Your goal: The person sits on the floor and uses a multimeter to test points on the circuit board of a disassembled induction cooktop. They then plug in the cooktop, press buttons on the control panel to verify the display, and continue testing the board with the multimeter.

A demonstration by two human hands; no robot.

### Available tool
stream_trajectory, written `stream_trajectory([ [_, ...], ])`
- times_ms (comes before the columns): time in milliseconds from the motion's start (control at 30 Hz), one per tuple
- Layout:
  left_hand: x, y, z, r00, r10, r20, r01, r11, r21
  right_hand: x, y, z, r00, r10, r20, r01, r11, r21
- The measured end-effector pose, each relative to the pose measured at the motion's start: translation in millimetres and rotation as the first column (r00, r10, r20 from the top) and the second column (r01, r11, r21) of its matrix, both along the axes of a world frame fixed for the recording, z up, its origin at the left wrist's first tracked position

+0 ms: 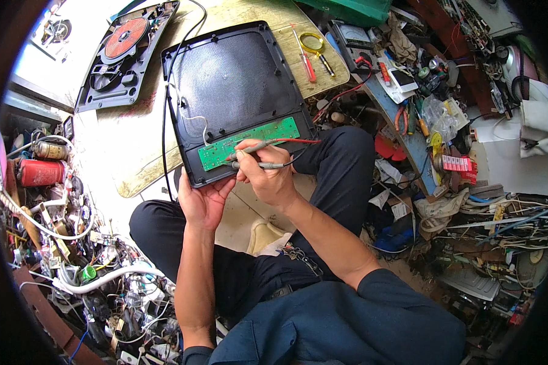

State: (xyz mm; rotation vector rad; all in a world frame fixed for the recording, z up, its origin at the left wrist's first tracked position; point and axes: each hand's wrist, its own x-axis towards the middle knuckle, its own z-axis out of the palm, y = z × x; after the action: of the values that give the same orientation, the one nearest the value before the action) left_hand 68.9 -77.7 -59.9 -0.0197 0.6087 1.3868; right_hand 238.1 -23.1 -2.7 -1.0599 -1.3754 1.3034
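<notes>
1. The wooden table [143, 158] stands in front of the person.
2. The black panel [231, 73] lies partly over it, its lower edge reaching toward the lap.
3. The open case [120, 58], with a reddish coil and a fan, rests on the table, left of the panel.
4. The green circuit board [249, 142] sits along the panel's lower part.
5. The meter [353, 36] stands to the right, beyond the table.
6. The right hand [266, 176] is closed around two probes [273, 165], tips at the board's left part; I cannot tell whether they touch it.
7. The left hand [204, 198] is clamped on the panel's lower left corner.
8. The magnifying glass [312, 42] lies on the table, just beside the screwdriver [307, 66].
</notes>
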Motion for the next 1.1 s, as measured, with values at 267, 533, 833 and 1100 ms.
stream_trajectory([
  [267,9.9,4.0,12.5,0.997,0.055,-0.054,-0.06,0.993,-0.1,-0.1,0.2,-6.6,0.999,-0.006,-0.035,0.006,1.0,0.009],
  [533,3.8,-2.1,11.1,0.996,0.05,-0.079,-0.061,0.988,-0.145,-7.4,-2.8,-6.9,1.0,-0.005,0.004,0.005,1.0,0.015],
  [833,3.5,0.3,3.4,0.996,-0.005,-0.085,-0.005,0.993,-0.12,2.6,-7.7,-5.3,0.999,0.012,-0.038,-0.014,0.997,-0.075],
  [1100,5.1,-4.3,-0.3,0.995,-0.007,-0.098,-0.002,0.995,-0.1,26.8,-3.7,-2.9,0.992,-0.072,-0.103,0.059,0.991,-0.122],
])
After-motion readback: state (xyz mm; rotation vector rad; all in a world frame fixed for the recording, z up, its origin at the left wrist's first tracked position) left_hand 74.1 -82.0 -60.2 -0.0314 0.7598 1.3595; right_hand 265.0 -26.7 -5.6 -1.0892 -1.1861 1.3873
